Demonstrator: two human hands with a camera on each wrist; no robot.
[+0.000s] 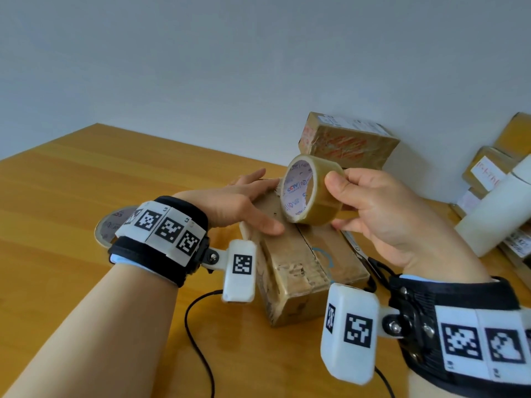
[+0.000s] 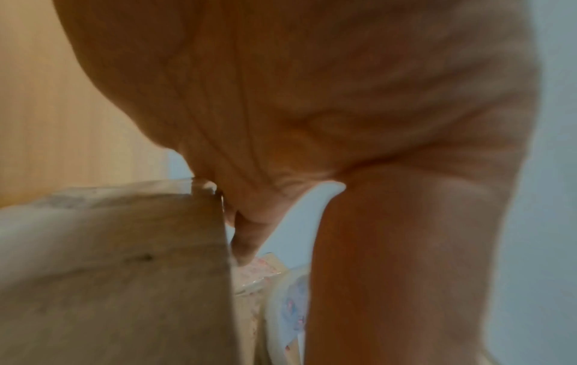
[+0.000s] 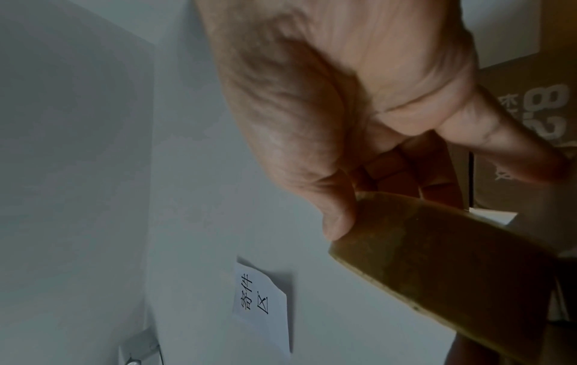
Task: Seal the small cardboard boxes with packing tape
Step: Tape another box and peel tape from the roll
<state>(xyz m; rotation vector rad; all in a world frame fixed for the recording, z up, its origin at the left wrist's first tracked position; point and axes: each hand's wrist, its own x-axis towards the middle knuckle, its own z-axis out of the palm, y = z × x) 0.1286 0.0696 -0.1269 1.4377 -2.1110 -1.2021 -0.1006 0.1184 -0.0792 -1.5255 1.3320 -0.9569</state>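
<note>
A small cardboard box (image 1: 290,271) with old tape on it lies on the wooden table (image 1: 71,196) in the head view. My left hand (image 1: 244,202) rests flat on the box's top, fingers straight over the far edge; the left wrist view shows the box (image 2: 125,271) under the palm. My right hand (image 1: 373,214) holds a roll of brownish packing tape (image 1: 313,193) upright just above the box, thumb on its outer band and fingers below. The right wrist view shows the roll (image 3: 437,271) pinched at its rim.
A second tape roll (image 1: 106,225) lies flat behind my left wrist. A taped parcel (image 1: 344,139) stands against the wall behind the box. More parcels and a white package (image 1: 500,208) pile up at the right. Scissors (image 1: 370,262) lie right of the box. A black cable (image 1: 198,326) crosses the near table.
</note>
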